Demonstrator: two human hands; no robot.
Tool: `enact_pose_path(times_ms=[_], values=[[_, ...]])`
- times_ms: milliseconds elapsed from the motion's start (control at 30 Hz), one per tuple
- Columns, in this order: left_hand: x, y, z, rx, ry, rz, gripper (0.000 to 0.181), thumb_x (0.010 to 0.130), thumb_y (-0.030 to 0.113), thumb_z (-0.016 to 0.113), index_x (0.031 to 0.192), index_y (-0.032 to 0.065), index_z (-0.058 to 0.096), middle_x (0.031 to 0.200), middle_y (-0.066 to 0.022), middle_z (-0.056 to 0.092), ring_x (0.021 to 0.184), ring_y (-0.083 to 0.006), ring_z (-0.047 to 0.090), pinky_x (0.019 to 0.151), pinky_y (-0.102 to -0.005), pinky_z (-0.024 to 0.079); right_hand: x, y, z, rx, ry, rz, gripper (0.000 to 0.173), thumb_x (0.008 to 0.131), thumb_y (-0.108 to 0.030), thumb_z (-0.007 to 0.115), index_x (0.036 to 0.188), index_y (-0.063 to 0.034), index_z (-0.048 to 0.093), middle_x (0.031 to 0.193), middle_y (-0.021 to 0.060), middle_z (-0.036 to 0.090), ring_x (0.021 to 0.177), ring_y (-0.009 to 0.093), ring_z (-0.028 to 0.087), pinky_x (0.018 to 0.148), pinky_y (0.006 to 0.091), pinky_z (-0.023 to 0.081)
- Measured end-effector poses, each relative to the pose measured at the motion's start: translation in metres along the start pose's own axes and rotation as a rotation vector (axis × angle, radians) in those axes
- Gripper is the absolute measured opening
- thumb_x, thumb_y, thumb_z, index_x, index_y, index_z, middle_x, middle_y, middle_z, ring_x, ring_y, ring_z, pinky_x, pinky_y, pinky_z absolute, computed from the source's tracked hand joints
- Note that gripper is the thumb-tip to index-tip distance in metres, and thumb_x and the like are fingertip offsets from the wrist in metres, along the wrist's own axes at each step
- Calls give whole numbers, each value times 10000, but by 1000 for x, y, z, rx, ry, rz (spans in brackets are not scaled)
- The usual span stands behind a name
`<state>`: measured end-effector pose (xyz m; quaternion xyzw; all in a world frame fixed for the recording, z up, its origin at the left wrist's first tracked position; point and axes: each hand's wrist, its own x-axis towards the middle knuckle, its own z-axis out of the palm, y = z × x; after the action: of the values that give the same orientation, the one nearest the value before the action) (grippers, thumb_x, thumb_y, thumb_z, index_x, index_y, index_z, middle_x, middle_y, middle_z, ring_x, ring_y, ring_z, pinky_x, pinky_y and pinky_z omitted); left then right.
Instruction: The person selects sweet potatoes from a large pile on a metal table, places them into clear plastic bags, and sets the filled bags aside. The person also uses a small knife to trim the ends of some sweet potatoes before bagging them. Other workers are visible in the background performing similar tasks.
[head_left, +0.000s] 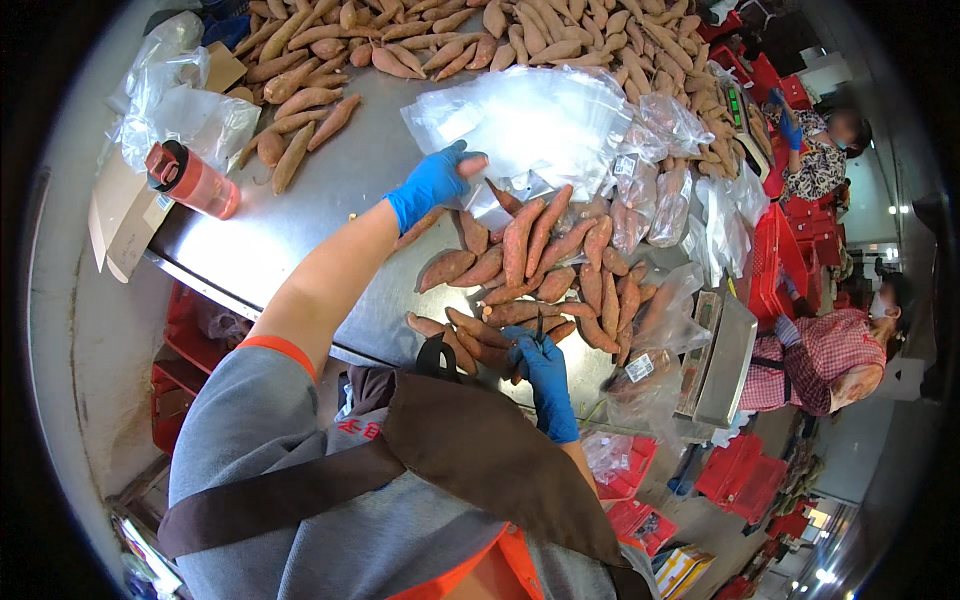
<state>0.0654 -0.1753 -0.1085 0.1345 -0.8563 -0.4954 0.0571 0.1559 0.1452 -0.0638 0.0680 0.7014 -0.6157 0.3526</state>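
Note:
My left hand (439, 180), in a blue glove, is closed around a sweet potato (472, 166) whose end shows past the fingers, at the near left edge of a stack of clear plastic bags (517, 124). Lower down, my right hand (541, 371), gloved in blue too, grips a thin dark tool (540, 328), its kind unclear, above several sweet potatoes on the metal table (300, 217). Between and beyond the hands lies a loose pile of reddish sweet potatoes (525, 240). Filled plastic bags (636, 199) with labels lie right of the pile.
A large heap of sweet potatoes (450, 37) covers the far side. A red bottle (193, 180) stands at the left near crumpled plastic (187, 112). A scale (724, 360) is at the right edge. Two co-workers (817, 360) are beyond it among red crates (772, 262).

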Motion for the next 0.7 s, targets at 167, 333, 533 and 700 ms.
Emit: enact_pose_path(times_ms=[167,333,533,700], values=[[39,27,-17,-85,259,36,539,651,84,605,1181,155,536,1159,-138,545,950,-261,583,817,-312,450,-6,9,-8,14,27,12,208,868,-155,502,978,-24,619,650,2,563,454,42,408,422,170,299],[69,-11,16,172,91,-85,520,755,268,562,1261,231,450,1403,-192,210,1157,-360,425,962,-360,355,-16,-10,3,-82,44,14,210,870,-171,503,967,-35,628,617,-40,520,444,28,353,407,172,250],[34,14,23,101,115,-105,370,796,374,581,888,17,611,967,-236,576,892,-328,581,773,-376,441,-14,8,-6,29,106,0,198,859,-177,525,954,-38,629,639,-25,557,443,25,371,404,164,251],[-4,28,-22,-174,501,51,239,766,229,598,832,-1,596,813,-210,603,747,-340,595,654,-373,456,-12,-8,-3,115,91,-56,194,843,-146,509,936,-15,616,654,-13,566,425,20,340,396,162,229]])
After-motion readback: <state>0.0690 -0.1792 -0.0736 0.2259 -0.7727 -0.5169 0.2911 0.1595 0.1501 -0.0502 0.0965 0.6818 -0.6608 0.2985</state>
